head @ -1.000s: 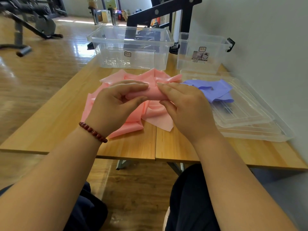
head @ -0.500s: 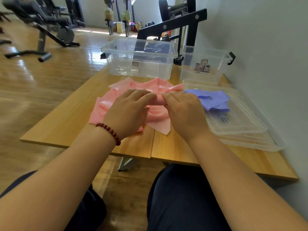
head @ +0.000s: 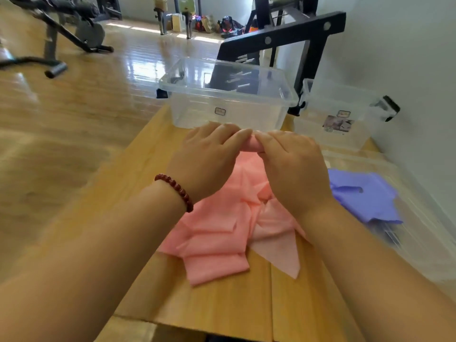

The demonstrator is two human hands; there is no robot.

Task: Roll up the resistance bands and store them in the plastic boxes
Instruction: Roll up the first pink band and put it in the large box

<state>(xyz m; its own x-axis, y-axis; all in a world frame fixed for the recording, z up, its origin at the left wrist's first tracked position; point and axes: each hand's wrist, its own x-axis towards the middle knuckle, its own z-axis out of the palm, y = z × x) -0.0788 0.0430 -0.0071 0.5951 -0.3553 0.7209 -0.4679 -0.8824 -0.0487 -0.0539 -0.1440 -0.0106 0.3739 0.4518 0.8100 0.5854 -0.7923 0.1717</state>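
Crosswise, pink band roll (head: pixel 249 146), left-right, between left hand (head: pixel 209 156) and right hand (head: pixel 293 166).

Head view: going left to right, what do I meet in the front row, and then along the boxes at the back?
Front: left hand → right hand, both gripping the rolled end of the pink band → purple band. Back: large clear box → small clear box.

On the tabletop (head: pixel 138 193) a large box (head: pixel 227 104) is placed at the far side, and a small box (head: pixel 345 114) just to its right. Nearer, in the middle, the first band (head: pixel 217 238) is spread. To its right, the second band (head: pixel 365 196) is laid on a lid (head: pixel 424 243).
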